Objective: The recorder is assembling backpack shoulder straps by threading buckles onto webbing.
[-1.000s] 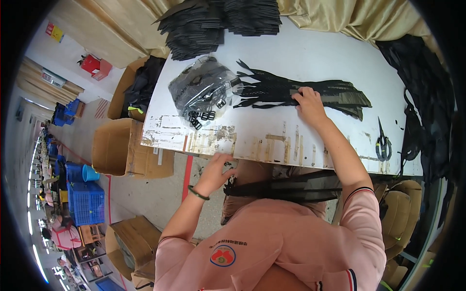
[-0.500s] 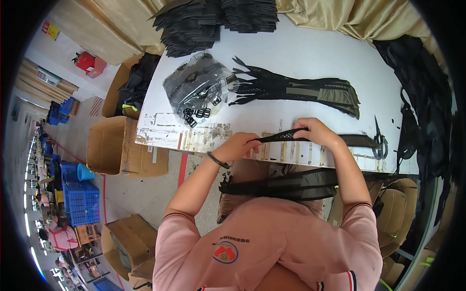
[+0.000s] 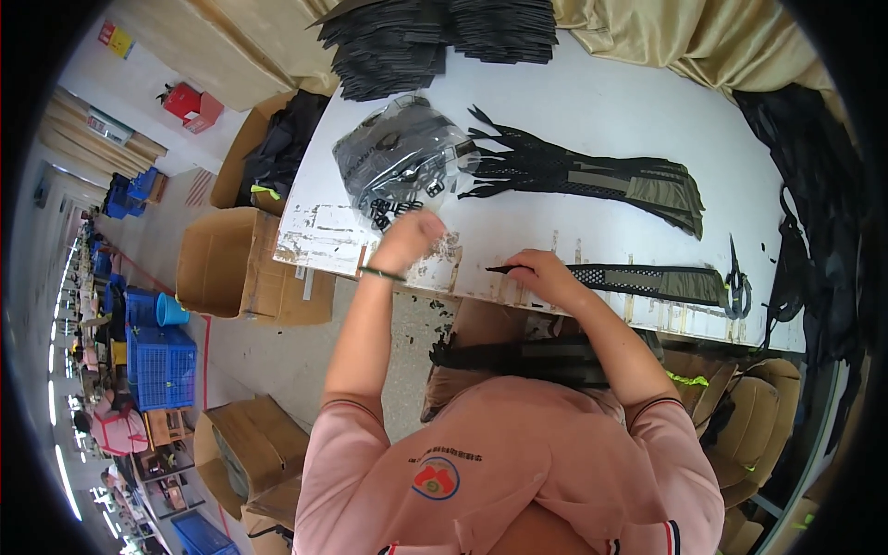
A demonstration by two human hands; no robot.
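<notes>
My right hand (image 3: 548,277) pinches the narrow end of a black mesh strap (image 3: 638,279), which lies along the table's near edge with its wider grey-green end toward the right. My left hand (image 3: 412,242) is at the near side of a clear plastic bag (image 3: 398,153), beside small black plastic buckles (image 3: 384,211) at its mouth; motion smears its fingers, so I cannot tell whether they hold anything. Farther back lies a fanned stack of similar mesh straps (image 3: 592,178). Black scissors (image 3: 737,287) rest by the strap's wide end.
On the white table (image 3: 638,97), piles of black fabric pieces (image 3: 393,51) stand at the back. Dark material (image 3: 527,359) lies across my lap. Cardboard boxes (image 3: 217,268) stand left of the table, and black fabric (image 3: 805,185) hangs at the right.
My left hand has let go of the strap and moved left and up to the buckles. My right hand has shifted left and down, still with the strap, which now lies flatter.
</notes>
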